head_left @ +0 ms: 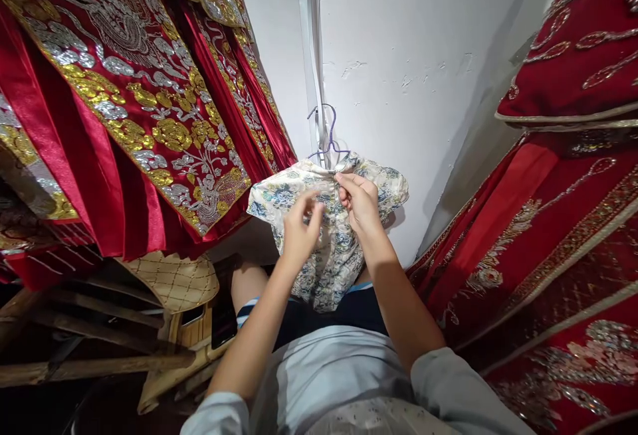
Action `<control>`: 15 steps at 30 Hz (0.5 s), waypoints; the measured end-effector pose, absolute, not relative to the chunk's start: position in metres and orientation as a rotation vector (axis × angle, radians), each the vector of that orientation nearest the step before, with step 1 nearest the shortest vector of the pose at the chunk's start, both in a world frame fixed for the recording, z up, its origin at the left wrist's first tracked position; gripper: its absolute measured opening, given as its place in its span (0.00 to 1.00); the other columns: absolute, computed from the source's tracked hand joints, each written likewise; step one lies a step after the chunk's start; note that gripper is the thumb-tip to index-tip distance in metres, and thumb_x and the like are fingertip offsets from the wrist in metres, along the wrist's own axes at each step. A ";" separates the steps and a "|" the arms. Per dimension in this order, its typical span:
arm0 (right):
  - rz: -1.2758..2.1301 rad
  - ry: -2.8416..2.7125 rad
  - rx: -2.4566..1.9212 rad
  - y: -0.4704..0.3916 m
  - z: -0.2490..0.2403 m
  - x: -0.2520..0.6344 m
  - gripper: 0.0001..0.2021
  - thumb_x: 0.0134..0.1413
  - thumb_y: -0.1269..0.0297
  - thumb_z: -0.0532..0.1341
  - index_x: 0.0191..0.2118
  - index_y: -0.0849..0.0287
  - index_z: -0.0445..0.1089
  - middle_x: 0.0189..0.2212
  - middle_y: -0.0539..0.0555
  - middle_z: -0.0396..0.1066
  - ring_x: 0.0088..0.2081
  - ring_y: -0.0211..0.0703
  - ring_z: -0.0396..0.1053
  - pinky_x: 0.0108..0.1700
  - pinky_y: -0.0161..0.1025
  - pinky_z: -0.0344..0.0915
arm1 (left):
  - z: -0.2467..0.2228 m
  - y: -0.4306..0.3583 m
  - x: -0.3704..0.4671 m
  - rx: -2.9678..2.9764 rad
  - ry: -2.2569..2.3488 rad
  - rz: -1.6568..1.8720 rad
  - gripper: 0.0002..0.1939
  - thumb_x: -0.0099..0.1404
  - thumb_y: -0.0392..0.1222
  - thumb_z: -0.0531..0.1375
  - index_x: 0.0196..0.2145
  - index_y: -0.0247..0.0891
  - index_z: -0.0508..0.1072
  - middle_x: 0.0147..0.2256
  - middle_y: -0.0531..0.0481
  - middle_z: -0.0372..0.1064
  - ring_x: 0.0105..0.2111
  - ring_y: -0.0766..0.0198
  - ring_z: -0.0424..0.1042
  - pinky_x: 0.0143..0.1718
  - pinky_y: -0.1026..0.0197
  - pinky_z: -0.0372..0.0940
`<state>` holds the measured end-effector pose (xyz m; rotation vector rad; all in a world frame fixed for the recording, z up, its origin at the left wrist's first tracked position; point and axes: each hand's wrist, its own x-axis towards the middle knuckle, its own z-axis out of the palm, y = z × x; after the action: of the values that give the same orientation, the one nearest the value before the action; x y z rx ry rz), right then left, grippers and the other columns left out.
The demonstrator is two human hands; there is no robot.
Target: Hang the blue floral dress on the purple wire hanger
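In front of me a short-sleeved floral shirt (319, 249), cream with blue and yellow flowers, hangs on a purple hanger (331, 131). My right hand (359, 204) pinches the front edge of the shirt just below the collar, thumb and index finger together. My left hand (303, 224) is in front of the shirt's left side, fingers loosely bent, with a gap between thumb and index finger. It appears to hold nothing. The shirt's lower end reaches down between my thighs.
The hanger's hook is beside a narrow white vertical strip (310, 43) on the white wall (399, 36). Red embroidered garments (149, 89) hang at the left, and more red beaded fabric (523, 236) at the right. Wooden furniture (114, 362) stands at the lower left.
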<state>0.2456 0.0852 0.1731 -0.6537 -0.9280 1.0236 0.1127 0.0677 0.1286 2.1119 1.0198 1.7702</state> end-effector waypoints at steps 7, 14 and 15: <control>0.920 -1.029 -0.626 0.087 0.165 0.250 0.14 0.43 0.55 0.70 0.29 0.60 0.71 0.15 0.43 0.58 0.17 0.30 0.51 0.20 0.32 0.50 | 0.205 0.093 0.117 2.637 1.060 1.586 0.11 0.72 0.44 0.53 0.37 0.36 0.72 0.35 0.47 0.70 0.36 0.60 0.67 0.41 0.59 0.59; 0.812 -1.100 -0.804 0.097 0.132 0.251 0.16 0.45 0.50 0.68 0.28 0.59 0.70 0.16 0.45 0.61 0.17 0.31 0.51 0.20 0.34 0.46 | 0.194 0.098 0.118 2.607 1.192 1.767 0.09 0.73 0.40 0.52 0.36 0.36 0.69 0.35 0.48 0.69 0.39 0.59 0.66 0.47 0.57 0.56; 0.810 -1.116 -0.850 0.096 0.126 0.252 0.15 0.45 0.52 0.68 0.27 0.59 0.70 0.15 0.45 0.61 0.17 0.32 0.51 0.20 0.34 0.46 | 0.195 0.100 0.113 2.523 1.198 1.850 0.09 0.73 0.40 0.52 0.36 0.36 0.69 0.35 0.48 0.69 0.38 0.60 0.66 0.47 0.57 0.56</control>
<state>0.2522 0.0965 0.1264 -0.8497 -1.1157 0.8103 0.1131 0.0998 0.1947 2.5234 1.1977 1.8499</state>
